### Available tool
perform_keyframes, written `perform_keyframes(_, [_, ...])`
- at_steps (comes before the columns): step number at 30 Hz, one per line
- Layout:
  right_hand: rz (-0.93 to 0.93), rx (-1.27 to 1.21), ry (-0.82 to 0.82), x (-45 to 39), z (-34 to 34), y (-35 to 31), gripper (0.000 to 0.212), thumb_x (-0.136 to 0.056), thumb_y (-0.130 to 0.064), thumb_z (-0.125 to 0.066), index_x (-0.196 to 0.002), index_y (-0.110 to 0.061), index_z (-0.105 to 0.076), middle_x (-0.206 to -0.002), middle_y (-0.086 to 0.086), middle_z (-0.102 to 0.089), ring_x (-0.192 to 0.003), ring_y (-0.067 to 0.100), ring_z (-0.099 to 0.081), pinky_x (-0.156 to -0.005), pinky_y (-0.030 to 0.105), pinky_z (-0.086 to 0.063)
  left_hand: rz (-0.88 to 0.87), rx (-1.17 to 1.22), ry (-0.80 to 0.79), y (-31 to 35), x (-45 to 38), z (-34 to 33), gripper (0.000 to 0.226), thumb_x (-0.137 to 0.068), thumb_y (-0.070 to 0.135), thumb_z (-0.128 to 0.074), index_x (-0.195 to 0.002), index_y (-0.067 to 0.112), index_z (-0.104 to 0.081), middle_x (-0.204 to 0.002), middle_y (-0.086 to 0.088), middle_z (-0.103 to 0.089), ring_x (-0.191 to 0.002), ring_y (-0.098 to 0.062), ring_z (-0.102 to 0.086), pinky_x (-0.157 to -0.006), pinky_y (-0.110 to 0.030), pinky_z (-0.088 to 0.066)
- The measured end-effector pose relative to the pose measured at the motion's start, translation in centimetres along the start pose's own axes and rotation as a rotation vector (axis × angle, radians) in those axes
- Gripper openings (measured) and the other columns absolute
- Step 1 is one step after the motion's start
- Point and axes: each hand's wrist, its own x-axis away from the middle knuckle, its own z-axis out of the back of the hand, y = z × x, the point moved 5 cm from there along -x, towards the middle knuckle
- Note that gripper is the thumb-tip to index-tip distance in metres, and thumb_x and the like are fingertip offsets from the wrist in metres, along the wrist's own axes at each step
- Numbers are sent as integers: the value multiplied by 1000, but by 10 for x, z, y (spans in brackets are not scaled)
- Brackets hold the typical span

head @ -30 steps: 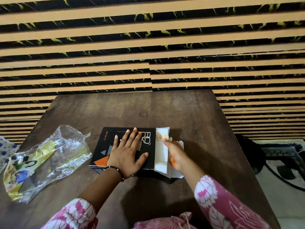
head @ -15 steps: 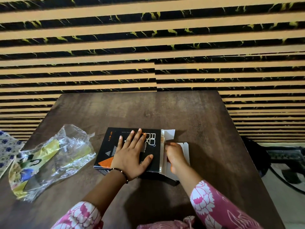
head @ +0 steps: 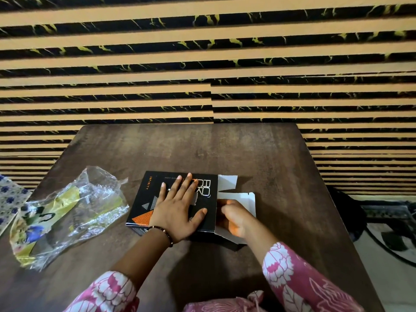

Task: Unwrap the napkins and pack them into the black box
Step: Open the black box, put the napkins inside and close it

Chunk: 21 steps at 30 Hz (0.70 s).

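The black box [head: 148, 194] with an orange triangle and white lettering lies flat in the middle of the brown table [head: 225, 149]. My left hand [head: 177, 210] rests palm down on its top with the fingers spread. My right hand [head: 234, 218] is at the box's open right end, fingers curled against the opening. The white end flaps [head: 244, 200] stand open around that hand. Any napkins inside the box are hidden. The empty clear plastic wrapper [head: 74, 210] with yellow print lies crumpled on the table to the left of the box.
A flower-print cloth [head: 9, 199] shows at the far left edge. The striped wall rises just behind the table's far edge. To the right of the table, dark objects and a cable [head: 387, 242] lie on the floor.
My right hand has pushed in toward the box's open right end, and the white flap it pressed has folded down flatter. My left hand has stayed on the box top.
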Motion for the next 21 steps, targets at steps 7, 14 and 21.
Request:
perform_keyframes(7, [0, -88, 163, -8, 16, 9, 32, -91, 5, -34, -110, -3, -59, -97, 18, -68, -83, 28, -67, -71, 37, -57, 1, 4, 7, 0, -1, -1, 80, -77, 69, -11, -146, 31, 1, -152, 13, 14, -140, -10, 17, -116, -45, 11])
perform_keyframes(14, [69, -8, 78, -5, 3, -8, 33, -89, 6, -37, -107, -5, -62, -93, 13, -69, -84, 25, -66, -81, 38, -54, -3, 5, 9, 1, 0, -2, 81, -76, 69, -11, -146, 30, -1, -152, 12, 13, -139, -10, 16, -115, -45, 12])
perform_keyframes(21, [543, 473, 602, 6, 54, -62, 44, -83, 2, -43, -124, -13, -53, -120, 6, -60, -105, 28, -58, -83, 30, -45, -1, 9, -11, -1, -1, -3, 81, -76, 70, -10, -146, 31, 0, -152, 12, 14, -140, -11, 16, -116, -47, 10])
